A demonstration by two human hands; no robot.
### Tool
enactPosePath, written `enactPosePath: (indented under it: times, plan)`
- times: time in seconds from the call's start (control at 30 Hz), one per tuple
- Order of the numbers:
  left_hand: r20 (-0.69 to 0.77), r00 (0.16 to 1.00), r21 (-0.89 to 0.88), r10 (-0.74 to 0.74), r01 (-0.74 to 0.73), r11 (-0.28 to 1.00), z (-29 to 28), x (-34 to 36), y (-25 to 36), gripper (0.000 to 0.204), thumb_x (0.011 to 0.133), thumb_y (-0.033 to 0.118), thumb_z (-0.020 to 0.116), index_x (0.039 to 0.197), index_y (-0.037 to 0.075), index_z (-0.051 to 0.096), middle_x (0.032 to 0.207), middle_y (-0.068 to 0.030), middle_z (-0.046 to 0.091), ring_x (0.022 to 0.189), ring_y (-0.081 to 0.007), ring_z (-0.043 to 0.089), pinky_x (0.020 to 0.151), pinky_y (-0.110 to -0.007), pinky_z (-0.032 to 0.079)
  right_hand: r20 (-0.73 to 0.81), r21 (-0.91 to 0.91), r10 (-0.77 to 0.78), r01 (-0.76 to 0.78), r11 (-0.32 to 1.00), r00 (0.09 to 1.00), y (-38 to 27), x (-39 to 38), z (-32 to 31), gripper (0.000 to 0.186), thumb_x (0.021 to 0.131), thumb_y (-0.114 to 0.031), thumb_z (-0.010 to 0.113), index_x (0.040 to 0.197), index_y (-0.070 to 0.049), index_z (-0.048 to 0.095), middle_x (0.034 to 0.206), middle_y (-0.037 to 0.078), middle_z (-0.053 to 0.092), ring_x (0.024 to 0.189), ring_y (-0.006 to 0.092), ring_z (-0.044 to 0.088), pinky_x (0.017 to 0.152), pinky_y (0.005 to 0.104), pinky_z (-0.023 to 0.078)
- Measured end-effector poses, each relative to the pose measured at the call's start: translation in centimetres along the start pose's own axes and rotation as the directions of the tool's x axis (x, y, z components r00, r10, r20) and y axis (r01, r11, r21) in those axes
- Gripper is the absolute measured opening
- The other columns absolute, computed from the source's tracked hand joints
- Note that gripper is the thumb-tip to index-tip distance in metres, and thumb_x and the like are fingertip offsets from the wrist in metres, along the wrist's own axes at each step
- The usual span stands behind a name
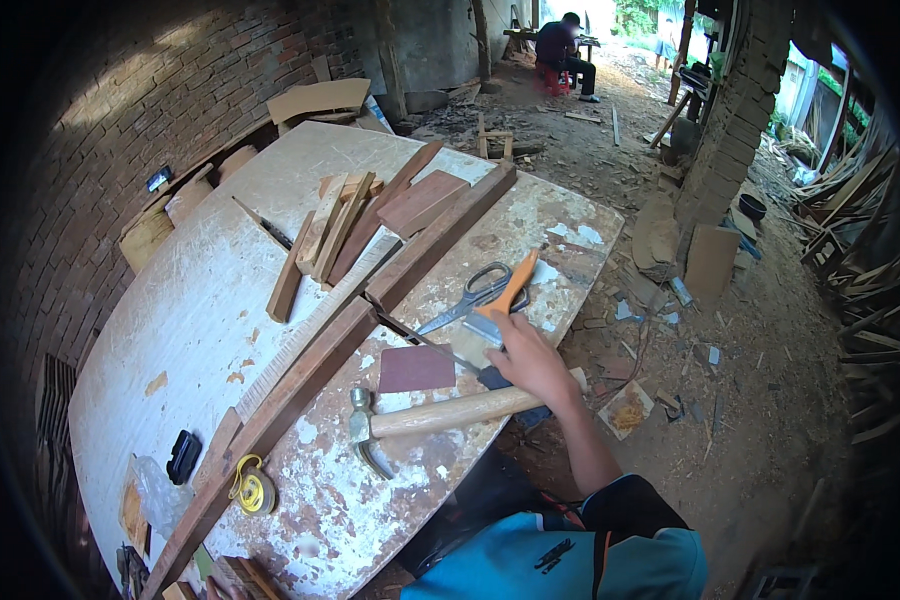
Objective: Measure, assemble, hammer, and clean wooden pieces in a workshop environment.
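Observation:
My right hand [530, 360] is closed on an orange-handled brush [518, 280] at the bench's right side, beside dark-handled scissors [478, 292]. Below it lie a wooden-handled hammer [420, 420], a purple sandpaper square [417, 367] and a narrow metal tool [420, 340] with a dark handle. A few fingertips of my left hand [220, 590] show at the bottom edge, near small wood pieces [250, 575]; their grip is unclear. A long brown timber [320, 351] crosses the worn white bench [160, 320], with a yellow tape measure [255, 490] against it.
Several wood offcuts [320, 230] and a black case [183, 457] lie on the bench. A brick wall [120, 140] runs along the left. Debris covers the ground at right, beside a pillar [725, 140] and piled slats [850, 250]. Another person [560, 50] sits on a red stool behind.

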State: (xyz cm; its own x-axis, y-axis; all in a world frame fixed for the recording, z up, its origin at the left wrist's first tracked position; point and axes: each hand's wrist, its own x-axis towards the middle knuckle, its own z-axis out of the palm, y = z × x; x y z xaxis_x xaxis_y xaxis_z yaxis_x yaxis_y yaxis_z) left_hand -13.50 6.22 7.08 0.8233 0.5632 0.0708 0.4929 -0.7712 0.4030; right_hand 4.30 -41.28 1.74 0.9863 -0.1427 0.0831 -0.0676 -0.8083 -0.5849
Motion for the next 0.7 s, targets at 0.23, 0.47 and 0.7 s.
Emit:
enactPosePath:
  times: [0.23,0.47,0.7]
  plan:
    - [0.054,0.993,0.212,-0.101,0.087,0.973,0.5,-0.5,-1.0,0.109,0.071,0.069,0.060,0.142,-0.003,0.017,0.140,-0.0287,0.030,0.129,-0.0418,0.030,0.104,-0.048,0.029,0.002,-0.033,-0.051,0.051,0.998,0.999,-0.1,0.0,1.1,0.053,0.082,-0.017,0.060,0.126,0.002,0.039,0.111,0.025,0.049,0.109,0.0393,0.048,0.091,0.0444,0.042]
    - [-0.103,0.992,-0.245,0.069,-0.093,0.965,2.6,2.3,-7.8,0.082,0.068,0.011,0.071,0.137,-0.005,0.030,0.138,-0.0229,0.035,0.129,-0.0331,0.034,0.107,-0.037,0.026,-0.042,0.040,-0.181,0.182,0.982,0.983,1.7,0.6,1.1,0.054,0.080,-0.008,0.059,0.132,-0.004,0.042,0.128,0.018,0.049,0.121,0.0316,0.044,0.104,0.0366,0.032]
    - [-0.111,0.993,-0.271,0.030,-0.059,0.961,-1.0,1.2,-5.1,0.073,0.067,0.016,0.071,0.132,-0.001,0.042,0.122,-0.0225,0.053,0.111,-0.0310,0.053,0.095,-0.036,0.040,-0.001,-0.143,-0.152,0.151,0.978,0.988,1.6,1.2,1.7,0.051,0.086,-0.015,0.056,0.132,0.000,0.040,0.124,0.023,0.048,0.115,0.0375,0.046,0.097,0.0397,0.036]
